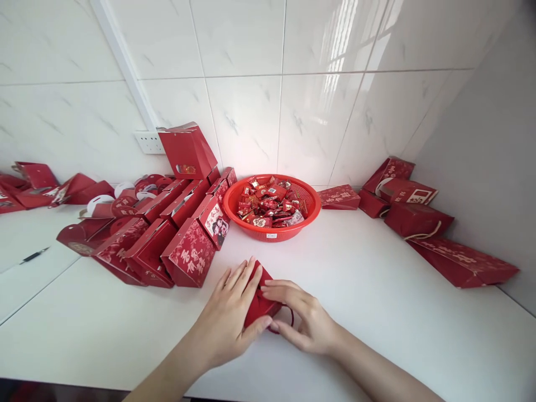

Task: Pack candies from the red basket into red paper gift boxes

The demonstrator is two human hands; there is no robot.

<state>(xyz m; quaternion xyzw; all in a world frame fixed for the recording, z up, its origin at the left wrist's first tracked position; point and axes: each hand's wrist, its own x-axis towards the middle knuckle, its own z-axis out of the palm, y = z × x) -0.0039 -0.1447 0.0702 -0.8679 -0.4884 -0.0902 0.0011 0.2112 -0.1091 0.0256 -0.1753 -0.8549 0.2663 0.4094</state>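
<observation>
Between my hands, on the white table (368, 262), lies a small red gift box (260, 306) with a dark red cord (292, 316) looping out at its right. My left hand (226, 312) holds it from the left, fingers laid along its side and thumb at the near end. On the other side, my right hand (310, 315) grips the box with fingertips on its top and the thumb low near the cord. Both palms hide much of the box.
Beyond the hands stands a red plastic basket (272, 233) of wrapped candies (268, 204). Rows of red gift boxes (190, 254) fill the left, one stacked on top. More boxes (419, 218) lie at right by the wall. A pen (34, 255) rests far left.
</observation>
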